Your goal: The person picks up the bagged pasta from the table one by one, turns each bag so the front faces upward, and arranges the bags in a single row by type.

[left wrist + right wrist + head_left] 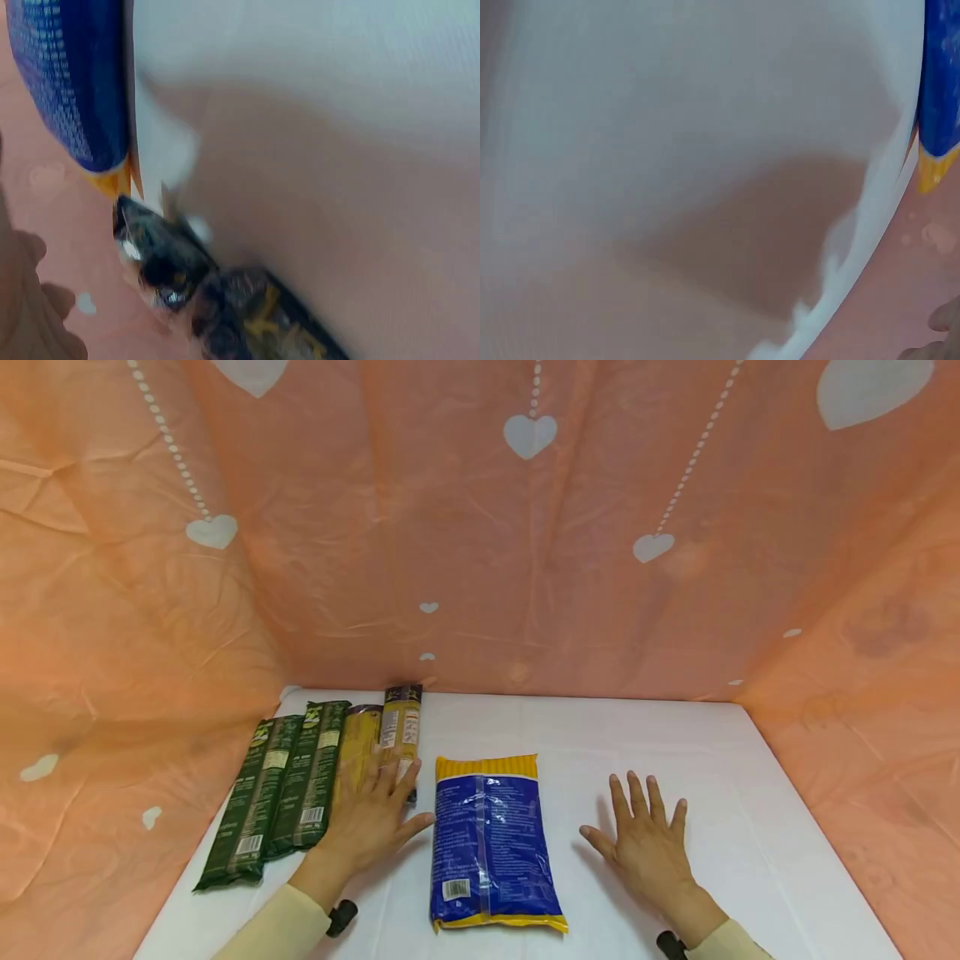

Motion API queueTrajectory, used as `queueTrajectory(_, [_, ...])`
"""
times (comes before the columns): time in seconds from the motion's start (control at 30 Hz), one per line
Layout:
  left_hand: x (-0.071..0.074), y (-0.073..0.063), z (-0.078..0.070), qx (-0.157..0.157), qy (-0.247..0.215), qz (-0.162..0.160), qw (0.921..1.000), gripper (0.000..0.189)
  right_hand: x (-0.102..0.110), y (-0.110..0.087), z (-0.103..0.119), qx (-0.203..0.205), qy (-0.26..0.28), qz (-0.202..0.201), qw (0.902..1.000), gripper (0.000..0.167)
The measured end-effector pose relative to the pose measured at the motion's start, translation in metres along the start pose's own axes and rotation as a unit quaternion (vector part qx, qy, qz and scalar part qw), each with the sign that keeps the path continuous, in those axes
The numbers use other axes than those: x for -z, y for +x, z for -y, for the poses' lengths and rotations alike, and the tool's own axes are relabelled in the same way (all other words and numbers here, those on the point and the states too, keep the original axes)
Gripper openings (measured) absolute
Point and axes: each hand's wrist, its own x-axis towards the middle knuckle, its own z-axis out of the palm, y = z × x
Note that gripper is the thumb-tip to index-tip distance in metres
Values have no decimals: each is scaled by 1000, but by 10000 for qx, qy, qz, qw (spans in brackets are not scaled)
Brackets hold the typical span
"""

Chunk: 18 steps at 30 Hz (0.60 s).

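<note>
A blue packet with yellow ends (495, 835) lies printed side up between the two hands in the head view. My left hand (371, 818) is spread flat, its thumb close to the packet's left edge and its fingers over the lower parts of two yellow packets, a plainer one (360, 739) and one with a dark purple top (402, 718). Whether it touches them I cannot tell. To the right of the blue packet my right hand (645, 843) is spread, fingers straight, over the white tabletop and holding nothing. Part of the blue packet (939, 82) shows in the right wrist view.
Two dark green packets, the outer one (243, 810) and the inner one (307, 781), lie side by side at the table's left. The white table (622, 735) is bounded at the back and sides by an orange sheet (480, 568) with white hearts.
</note>
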Motion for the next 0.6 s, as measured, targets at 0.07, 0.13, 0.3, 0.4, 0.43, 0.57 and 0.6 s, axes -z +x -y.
queueTrajectory(0.07, [-2,0,-3,-253,9,179,9995,87,-2,-4,9,118,3,-26,9999,92])
queueTrajectory(0.13, [-5,1,-7,-543,-120,384,9977,86,-5,-9,22,258,26,24,9997,90])
queueTrajectory(0.3, [-11,6,-18,-841,-491,946,9907,94,-9,-24,60,668,264,567,9958,89])
queueTrajectory(0.4, [-15,11,-23,-847,-377,1127,9893,98,-9,-33,79,920,422,904,9907,90])
queueTrajectory(0.43, [-16,13,-25,-859,-330,1140,9892,99,-9,-37,84,1014,455,980,9890,89])
queueTrajectory(0.57, [-17,21,-37,-962,-179,1048,9897,99,-10,-48,93,1286,578,1187,9829,84])
queueTrajectory(0.6, [-17,24,-41,-983,-144,1021,9898,99,-11,-50,92,1306,580,1222,9822,82])
